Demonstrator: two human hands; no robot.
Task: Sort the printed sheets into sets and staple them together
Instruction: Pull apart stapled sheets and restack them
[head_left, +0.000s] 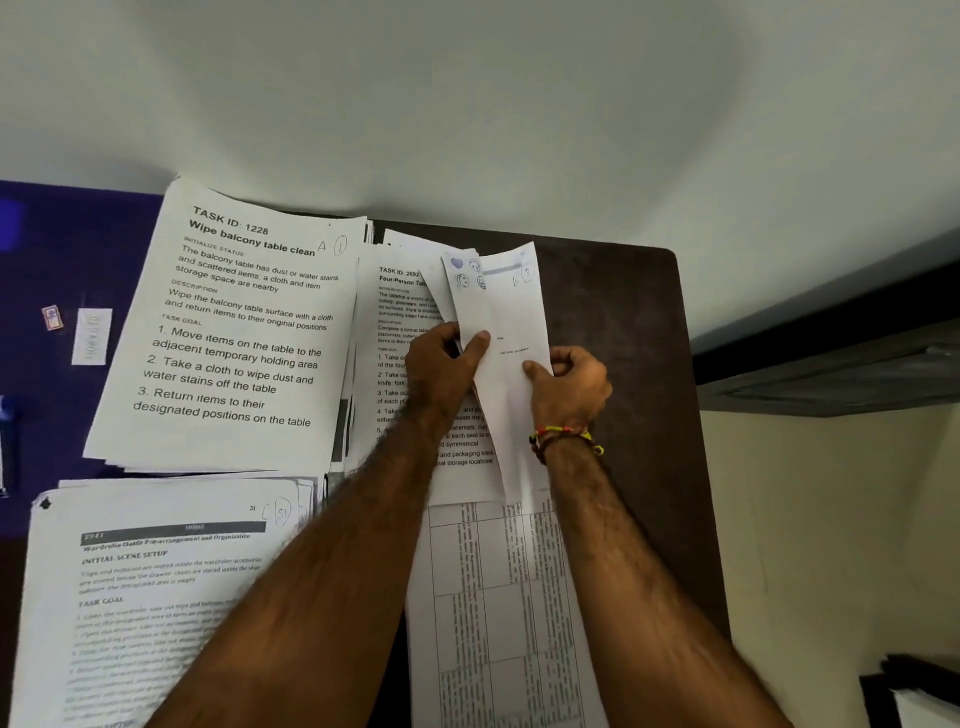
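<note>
- Dark bench (623, 332) carrying 4 paper stacks: large-print pile (234, 332) at far left, second pile (156, 597) nearer, table-printed sheets (493, 623) at near right.
- Held sheets (498, 322) lifted, bowed, above the middle stack (395, 312).
- Left hand (441, 364) pinching the sheets' left edge, thumb on top.
- Right hand (571, 384) pinching the right edge, fingers curled.
- Likely light, limp, slippery between pages; best gripped at both side edges, squared before stapling.
- No stapler identifiable.
</note>
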